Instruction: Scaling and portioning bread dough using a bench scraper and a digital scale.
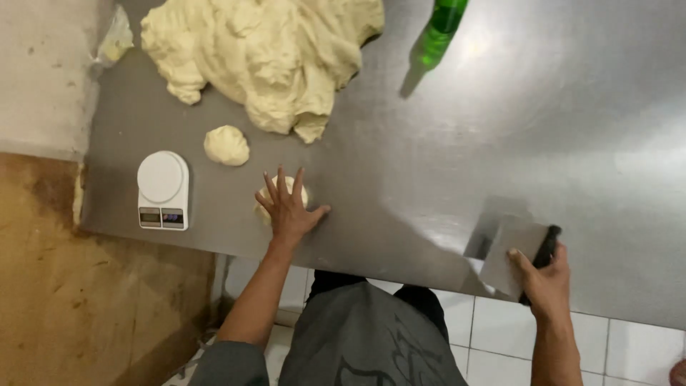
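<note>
On the steel surface (429, 164), the left hand (288, 207), its grip released and fingers splayed, cups a small dough piece (301, 191), best rolled with light, even pressure, while the right hand (547, 275) grasps a bench scraper (511, 250).

The left hand (288, 207) covers most of a dough ball (303, 193); only pale edges show around the fingers. The big dough mass (264, 57) and the green bottle (441, 28) run off the top edge. The right hand (547, 275) hides the scraper's (511, 250) black handle almost wholly. The scale's (163, 189) display is too small to read. A crumpled bag (114, 39) at the wall is blurred.
</note>
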